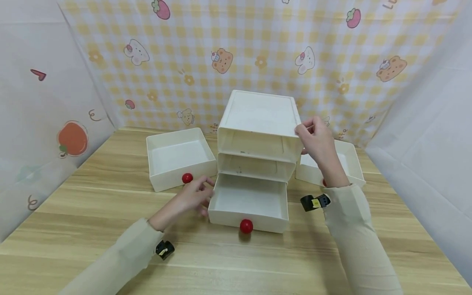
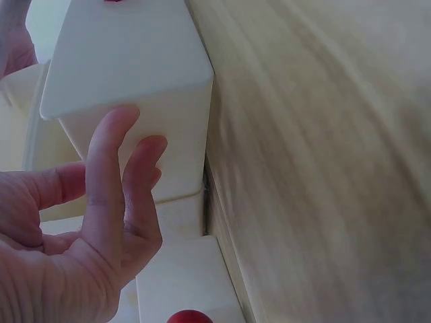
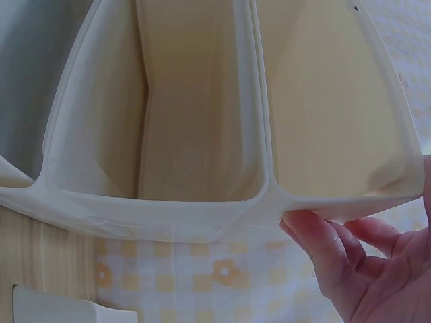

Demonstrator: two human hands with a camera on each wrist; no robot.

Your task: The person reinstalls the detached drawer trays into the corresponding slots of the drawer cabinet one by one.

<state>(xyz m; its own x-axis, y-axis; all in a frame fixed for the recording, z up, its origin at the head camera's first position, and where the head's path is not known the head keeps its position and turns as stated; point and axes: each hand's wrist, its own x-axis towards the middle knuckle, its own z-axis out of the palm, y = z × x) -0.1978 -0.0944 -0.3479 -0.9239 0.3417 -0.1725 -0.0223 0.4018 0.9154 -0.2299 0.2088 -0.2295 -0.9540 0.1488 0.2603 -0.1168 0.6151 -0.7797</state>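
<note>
A white plastic drawer cabinet [image 1: 263,110] stands in the middle of the table. Its upper two bays have no drawers in them, and the bottom drawer [image 1: 250,198], with a round red knob [image 1: 246,226], is pulled out. My right hand [image 1: 317,137] holds the cabinet's top right front corner; in the right wrist view its fingertips [image 3: 306,225] lie against the outer side wall. My left hand [image 1: 193,194] is at the left side of the bottom drawer, fingers loosely bent. In the left wrist view, its fingertips [image 2: 124,116] are right at the drawer's side wall.
One loose white drawer [image 1: 184,174] with a red knob sits on the table left of the cabinet. A second loose drawer [image 1: 350,162] lies to the right, partly behind my right forearm. A checked cloth [image 1: 258,53] hangs behind the wooden table [image 1: 228,266].
</note>
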